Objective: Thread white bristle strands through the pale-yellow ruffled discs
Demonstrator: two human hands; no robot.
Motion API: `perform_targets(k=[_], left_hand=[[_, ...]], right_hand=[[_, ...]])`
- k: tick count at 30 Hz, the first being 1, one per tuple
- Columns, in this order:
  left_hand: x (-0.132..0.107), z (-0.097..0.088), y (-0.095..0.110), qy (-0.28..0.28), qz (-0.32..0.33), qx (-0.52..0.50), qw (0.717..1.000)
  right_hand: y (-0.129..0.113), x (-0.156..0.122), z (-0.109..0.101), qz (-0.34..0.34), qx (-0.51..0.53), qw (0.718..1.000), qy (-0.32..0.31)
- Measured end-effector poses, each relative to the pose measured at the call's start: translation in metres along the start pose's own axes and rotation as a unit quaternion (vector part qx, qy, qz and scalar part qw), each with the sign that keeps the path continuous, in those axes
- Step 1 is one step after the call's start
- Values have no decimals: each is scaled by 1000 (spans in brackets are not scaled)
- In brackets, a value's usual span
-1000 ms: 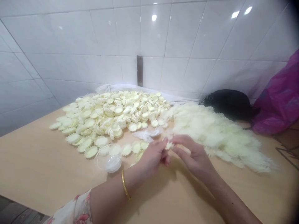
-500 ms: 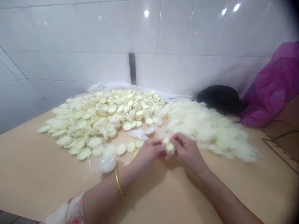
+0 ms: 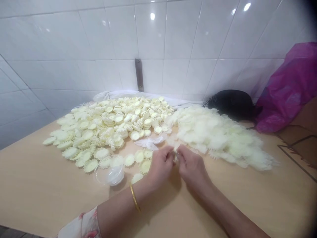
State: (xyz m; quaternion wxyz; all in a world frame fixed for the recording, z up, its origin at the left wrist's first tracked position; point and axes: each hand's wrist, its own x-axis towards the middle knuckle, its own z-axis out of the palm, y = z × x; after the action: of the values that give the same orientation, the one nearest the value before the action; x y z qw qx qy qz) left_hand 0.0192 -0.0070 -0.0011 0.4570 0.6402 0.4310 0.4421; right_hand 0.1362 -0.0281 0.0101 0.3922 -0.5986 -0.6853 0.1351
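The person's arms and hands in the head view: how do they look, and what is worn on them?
The left hand and right hand wear no gloves. A thin gold bangle circles the left wrist, and a white sleeve with pink flowers ends above it. The right forearm is bare.

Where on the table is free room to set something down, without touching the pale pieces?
Free: front left of the table, beside the clear plastic bowl and scalloped discs; front right, below the frilly pile, beside the right hand. Crowded: the back middle, where both piles meet.
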Motion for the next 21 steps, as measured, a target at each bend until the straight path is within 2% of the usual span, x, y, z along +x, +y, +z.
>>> perform_targets(k=[3,7,12,14,18,21], left_hand=[[2,-1,1,-13,-39,-53,998],[6,-4,4,-19,-92,-88,992],[6,-3,5,-49,-106,-94,989],[4,-2,6,-57,-98,-85,990],[3,-2,6,-64,-80,-64,993],[3,-2,7,-58,-80,-55,994]], right_hand=[[6,3,-2,49,116,992,-33],[16,8,-7,98,321,932,-138],[21,10,-5,149,446,872,-137],[20,9,-4,158,452,868,-132],[14,7,-2,154,426,886,-93],[7,5,0,157,431,885,-78]])
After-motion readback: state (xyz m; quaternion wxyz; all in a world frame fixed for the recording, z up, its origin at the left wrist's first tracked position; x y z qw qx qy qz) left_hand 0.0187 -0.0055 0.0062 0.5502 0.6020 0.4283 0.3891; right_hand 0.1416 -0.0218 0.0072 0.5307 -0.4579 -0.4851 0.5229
